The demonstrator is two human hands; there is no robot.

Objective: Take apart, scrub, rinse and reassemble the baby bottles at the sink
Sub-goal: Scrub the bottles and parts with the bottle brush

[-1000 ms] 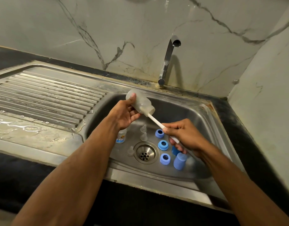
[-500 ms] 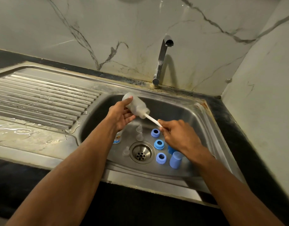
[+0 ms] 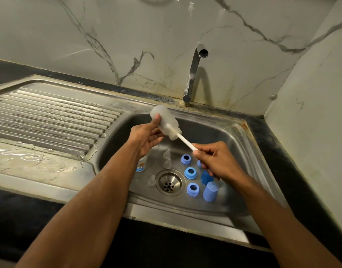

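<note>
Over a stainless-steel sink basin point(image 3: 241, 151), our left hand point(image 3: 145, 139) holds a frosted translucent plastic baby bottle point(image 3: 167, 123) tilted mouth-down, thumb pressed on its side near the base and the other fingers point(image 3: 156, 140) lying fairly straight beneath it. Our right hand point(image 3: 214, 159) pinches the white plastic handle of a bottle brush point(image 3: 185, 142), fingers curled tight around its lower end, the brush head hidden inside the bottle's neck.

Below the fingers of both hands, on the basin floor around the round steel drain point(image 3: 169, 183), lie three blue plastic screw rings point(image 3: 190, 172), two blue plastic caps point(image 3: 210, 191), several clear silicone teats point(image 3: 167, 163) and a second bottle with a printed label point(image 3: 141, 166), half hidden under our left wrist. The chrome tap point(image 3: 193, 74) stands beyond the fingers and shows no running water.

We judge the bottle the weak point: wet, smooth and cradled more than gripped, it could slip off our left fingers on a hard brush stroke and drop among the parts below. A sharp pull could also flick soapy water toward us, or pop the brush free. The small clear teats sit close beside the drain and are hard to see, so a falling bottle could scatter them.
</note>
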